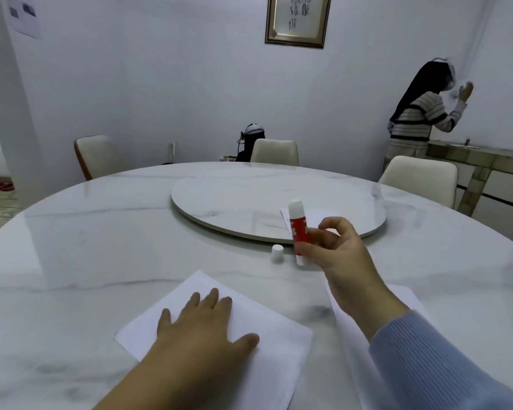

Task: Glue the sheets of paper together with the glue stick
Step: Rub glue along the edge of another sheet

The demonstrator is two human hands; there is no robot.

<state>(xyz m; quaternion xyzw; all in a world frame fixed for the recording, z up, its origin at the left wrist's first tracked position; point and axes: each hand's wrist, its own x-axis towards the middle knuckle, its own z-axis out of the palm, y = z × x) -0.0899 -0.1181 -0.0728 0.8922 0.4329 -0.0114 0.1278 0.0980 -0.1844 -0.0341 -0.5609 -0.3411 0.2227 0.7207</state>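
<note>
We hold the red-and-white plastic glue stick (298, 230) upright above the worktop, our right hand (335, 247) pinching its lower barrel between thumb and fingertips while its white end points up. It looks light, rigid and smooth, so a grip low on the barrel should steer it well, though we judge the glossy tube could slip or twist if we press hard; holding nearer the working end would give firmer strokes. Which end carries the glue we cannot tell. A small white cylindrical cap (277, 253) stands on the worktop just beside it, apart from the stick. Nearer to us lies the white rectangular sheet of paper (267, 347), thin, floppy and likely to slide on polished stone; our left hand (202, 329) lies flat on it, fingers straight, pinning it down rather than clutching it. A second white paper sheet (350, 344) lies to the right, partly under our forearm in its blue ribbed sleeve (427, 359). Another pale sheet (317, 216) rests on the round marble turntable (249, 196) at the centre of the white marble round worktop (86, 247). Cream chairs (274, 152) ring it, and a person in a striped sweater (421, 116) stands at the far wall.
</note>
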